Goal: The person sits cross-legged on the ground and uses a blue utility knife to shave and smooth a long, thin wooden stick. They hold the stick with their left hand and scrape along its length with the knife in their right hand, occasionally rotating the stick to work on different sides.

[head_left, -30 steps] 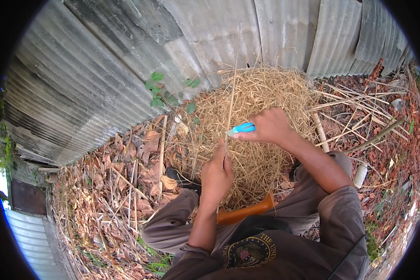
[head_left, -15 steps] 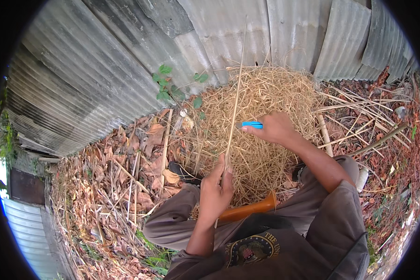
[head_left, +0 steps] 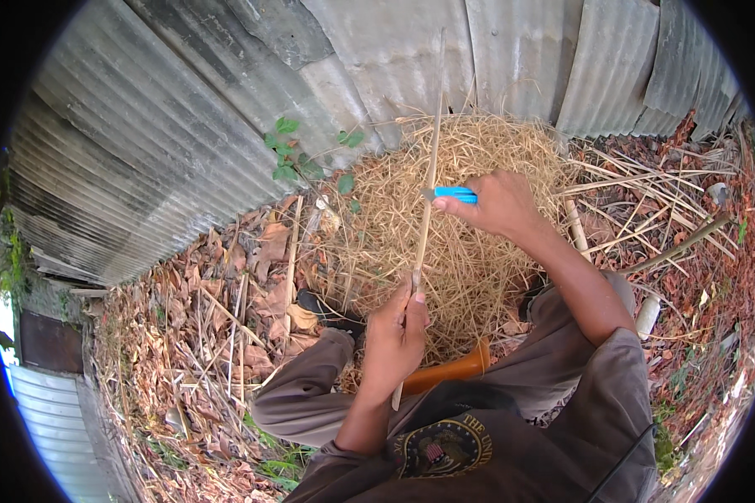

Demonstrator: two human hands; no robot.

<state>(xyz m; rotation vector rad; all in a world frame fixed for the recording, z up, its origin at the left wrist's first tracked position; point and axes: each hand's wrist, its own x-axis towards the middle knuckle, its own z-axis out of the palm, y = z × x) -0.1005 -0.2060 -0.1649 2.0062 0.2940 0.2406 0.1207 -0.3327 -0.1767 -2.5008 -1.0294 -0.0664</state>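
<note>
My left hand (head_left: 397,339) is closed around the lower part of a long, thin bamboo strip (head_left: 429,180). The strip rises away from me, its far tip in front of the metal sheets and its short lower end below my hand. In my right hand (head_left: 503,204) is a blue-handled utility knife (head_left: 455,194), with my thumb along the handle. The short grey blade points left and meets the strip about midway up. Beneath both hands lies a heap of pale, thin shavings (head_left: 478,260).
Corrugated metal sheets (head_left: 394,67) stand beyond the heap, with a small green plant (head_left: 287,159) before them. An orange-brown curved object (head_left: 449,369) lies between my legs. Dry leaves (head_left: 264,251) cover the left ground; several loose strips (head_left: 637,197) lie at right.
The knife has moved up along the strip, away from my left hand. My left hand has shifted slightly right, and more of the strip's lower end shows below it.
</note>
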